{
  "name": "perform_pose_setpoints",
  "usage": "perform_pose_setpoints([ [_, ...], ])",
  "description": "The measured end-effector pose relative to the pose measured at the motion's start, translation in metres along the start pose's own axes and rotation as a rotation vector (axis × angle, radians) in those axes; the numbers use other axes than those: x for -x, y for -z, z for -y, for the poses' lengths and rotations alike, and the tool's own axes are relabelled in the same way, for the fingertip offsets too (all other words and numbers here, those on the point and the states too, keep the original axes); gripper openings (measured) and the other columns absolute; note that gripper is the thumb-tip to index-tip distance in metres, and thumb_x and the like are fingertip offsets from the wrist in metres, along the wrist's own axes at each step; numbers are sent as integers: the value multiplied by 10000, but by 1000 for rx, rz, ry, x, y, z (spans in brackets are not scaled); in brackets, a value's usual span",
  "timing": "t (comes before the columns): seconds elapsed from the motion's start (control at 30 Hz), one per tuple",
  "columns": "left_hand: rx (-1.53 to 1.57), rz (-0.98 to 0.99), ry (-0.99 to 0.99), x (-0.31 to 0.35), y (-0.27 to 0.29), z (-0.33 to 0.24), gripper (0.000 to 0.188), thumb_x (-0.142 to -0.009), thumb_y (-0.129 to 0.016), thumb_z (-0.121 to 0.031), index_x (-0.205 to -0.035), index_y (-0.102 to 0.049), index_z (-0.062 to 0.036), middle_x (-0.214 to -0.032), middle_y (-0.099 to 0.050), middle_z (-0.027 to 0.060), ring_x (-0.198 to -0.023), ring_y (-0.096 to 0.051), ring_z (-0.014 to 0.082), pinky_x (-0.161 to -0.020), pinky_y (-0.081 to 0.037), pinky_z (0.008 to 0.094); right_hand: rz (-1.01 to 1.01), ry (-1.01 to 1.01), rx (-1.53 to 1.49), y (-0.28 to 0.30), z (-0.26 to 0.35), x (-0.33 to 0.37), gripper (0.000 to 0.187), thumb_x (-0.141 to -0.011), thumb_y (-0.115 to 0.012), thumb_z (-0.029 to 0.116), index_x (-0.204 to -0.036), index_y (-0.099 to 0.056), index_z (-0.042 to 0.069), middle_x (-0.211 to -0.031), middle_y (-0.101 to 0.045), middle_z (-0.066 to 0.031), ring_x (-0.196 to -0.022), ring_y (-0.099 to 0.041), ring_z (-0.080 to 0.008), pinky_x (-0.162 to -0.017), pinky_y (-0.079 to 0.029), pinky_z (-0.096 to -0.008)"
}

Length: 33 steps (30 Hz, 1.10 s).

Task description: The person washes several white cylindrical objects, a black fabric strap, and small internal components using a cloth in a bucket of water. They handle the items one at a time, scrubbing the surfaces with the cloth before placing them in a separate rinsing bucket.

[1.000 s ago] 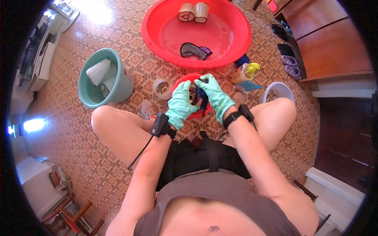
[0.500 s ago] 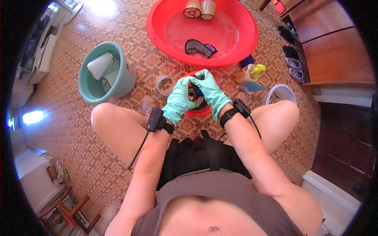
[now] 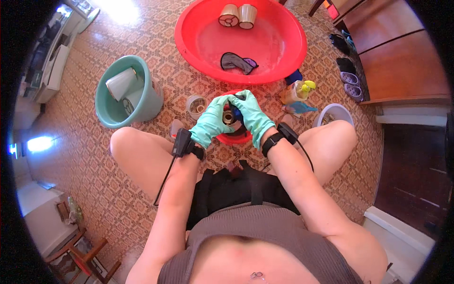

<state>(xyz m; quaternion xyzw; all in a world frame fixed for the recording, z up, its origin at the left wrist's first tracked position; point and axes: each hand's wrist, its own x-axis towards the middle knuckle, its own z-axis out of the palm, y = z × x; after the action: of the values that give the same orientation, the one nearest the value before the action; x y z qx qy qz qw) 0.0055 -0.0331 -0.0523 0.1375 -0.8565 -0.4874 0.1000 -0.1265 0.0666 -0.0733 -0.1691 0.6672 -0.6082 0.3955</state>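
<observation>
Fingers (image 3: 220, 103) of the left hand (image 3: 209, 124), gloved in mint-green rubber, hold one round, hollow, brownish fitting (image 3: 228, 117) over the small red plastic basin (image 3: 233, 139), while the right hand (image 3: 255, 116) grips dark-blue cloth (image 3: 238, 114), seemingly wiping, which next should call for steady turning.

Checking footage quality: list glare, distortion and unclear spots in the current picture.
Head view: white glare washes out the patterned floor at upper left; head view: fisheye distortion skews the brown cabinet, leaving black corners; head view: left hand and right hand partly cover a round object, its details too small to tell.
</observation>
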Motion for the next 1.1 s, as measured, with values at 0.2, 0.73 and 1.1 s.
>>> perform_pose_setpoints([
  [0.2,-255,-38,109,16,-4,2,1129,-570,-903,-298,-1502,-307,-70,-1478,-389,245,-1354,-402,399,-1127,-369,415,-277,-163,-355,22,-6,21,327,-942,-679,334,-1055,-558,52,-942,-625,-29,-782,-575,-101,-690,-492,-258],
  [0.73,-387,-360,182,13,-44,0,986,-648,-831,-331,-1415,-342,48,-1289,-490,254,-1181,-512,422,-991,-443,452,-227,550,312,11,-17,48,93,-783,-740,16,-816,-655,-2,-772,-636,-87,-710,-627,-171,-672,-503,-312],
  [1.1,-371,-397,164,15,-42,1,1025,-587,-889,-340,-1388,-369,31,-1268,-500,231,-1174,-519,402,-990,-450,438,-216,656,550,17,-18,49,133,-773,-770,59,-839,-674,-5,-793,-649,-113,-723,-620,-288,-693,-497,-382],
])
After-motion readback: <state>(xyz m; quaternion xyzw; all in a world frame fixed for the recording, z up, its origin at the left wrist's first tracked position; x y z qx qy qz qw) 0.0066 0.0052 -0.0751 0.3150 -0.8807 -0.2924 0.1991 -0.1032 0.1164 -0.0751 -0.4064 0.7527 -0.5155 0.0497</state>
